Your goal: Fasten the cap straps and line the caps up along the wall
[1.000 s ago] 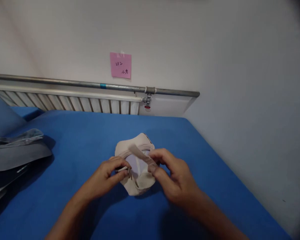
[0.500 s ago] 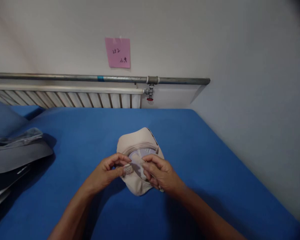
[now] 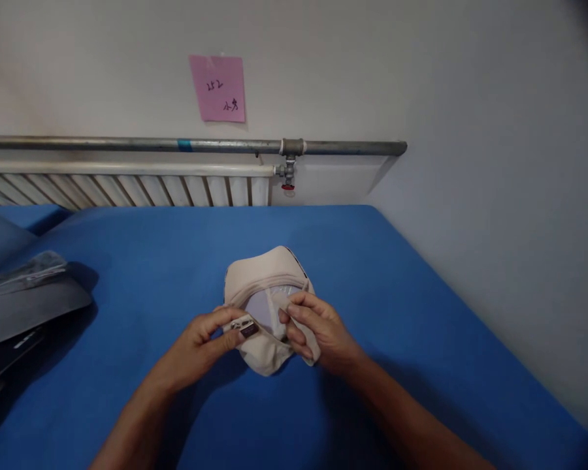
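A beige cap (image 3: pixel 259 269) lies on the blue surface with its opening towards me and its brim pointing to the wall. A pale lavender lining shows inside. My left hand (image 3: pixel 206 339) is closed on the metal buckle (image 3: pixel 248 328) at the cap's back edge, thumb in front and fingers behind. My right hand (image 3: pixel 318 329) pinches the cap's beige strap (image 3: pixel 310 346) between thumb and fingers, its tip raised over the opening. The strap's tip and the buckle are apart.
A stack of caps (image 3: pixel 34 300) lies at the left on the blue bed-like surface (image 3: pixel 372 281). Behind it run a white radiator (image 3: pixel 196 188) and a metal pipe (image 3: pixel 137 145) with a red-handled valve (image 3: pixel 288 187). A pink note (image 3: pixel 219 89) hangs on the wall.
The buckle in my left hand has tilted and now shows a dark face. More of the strap shows in my right hand. The view has shifted slightly.
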`<action>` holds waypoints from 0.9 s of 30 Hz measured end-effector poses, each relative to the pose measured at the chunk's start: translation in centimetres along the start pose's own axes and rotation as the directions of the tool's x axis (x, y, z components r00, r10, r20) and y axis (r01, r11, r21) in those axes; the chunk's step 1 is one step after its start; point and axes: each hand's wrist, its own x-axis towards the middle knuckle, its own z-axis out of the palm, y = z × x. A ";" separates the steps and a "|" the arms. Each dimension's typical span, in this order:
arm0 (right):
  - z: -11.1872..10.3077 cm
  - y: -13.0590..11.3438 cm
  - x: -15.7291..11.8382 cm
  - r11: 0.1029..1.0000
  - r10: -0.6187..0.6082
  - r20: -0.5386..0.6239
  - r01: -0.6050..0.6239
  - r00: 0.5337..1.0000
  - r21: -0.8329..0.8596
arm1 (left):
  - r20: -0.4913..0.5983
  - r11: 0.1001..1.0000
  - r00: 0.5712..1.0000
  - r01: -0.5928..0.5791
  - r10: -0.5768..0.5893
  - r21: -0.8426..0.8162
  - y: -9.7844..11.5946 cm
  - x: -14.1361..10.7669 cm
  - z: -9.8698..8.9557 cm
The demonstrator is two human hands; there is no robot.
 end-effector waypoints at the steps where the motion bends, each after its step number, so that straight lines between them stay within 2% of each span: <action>1: 0.3 -0.2 -0.2 0.999 0.012 0.011 -0.012 1.000 0.043 | 0.003 0.997 1.000 0.028 -0.028 -0.073 -0.1 -0.2 -0.2; 3: 0.9 -0.3 -0.8 0.995 0.040 0.051 -0.045 0.998 0.092 | 0.009 0.975 0.997 0.074 -0.074 -0.207 -0.3 -0.7 -0.6; 7: 1.9 0.3 -1.6 0.998 0.058 0.152 -0.058 0.987 -0.007 | -0.015 0.928 0.995 0.086 -0.098 -0.362 -0.7 -1.0 -1.0; 11: 2.1 1.1 -1.4 1.000 0.023 0.132 -0.022 0.991 -0.009 | -0.038 0.883 0.989 0.110 -0.143 -0.457 -1.0 -0.5 -0.7; 16: 2.3 1.1 -1.2 0.999 0.036 0.129 -0.033 0.991 -0.026 | -0.010 0.859 0.979 0.172 -0.202 -0.482 -0.9 -0.3 -0.3; 27: 2.7 1.0 -1.2 0.995 0.048 0.116 -0.037 0.992 -0.095 | 0.019 0.848 0.975 0.203 -0.222 -0.490 -1.0 0.0 0.1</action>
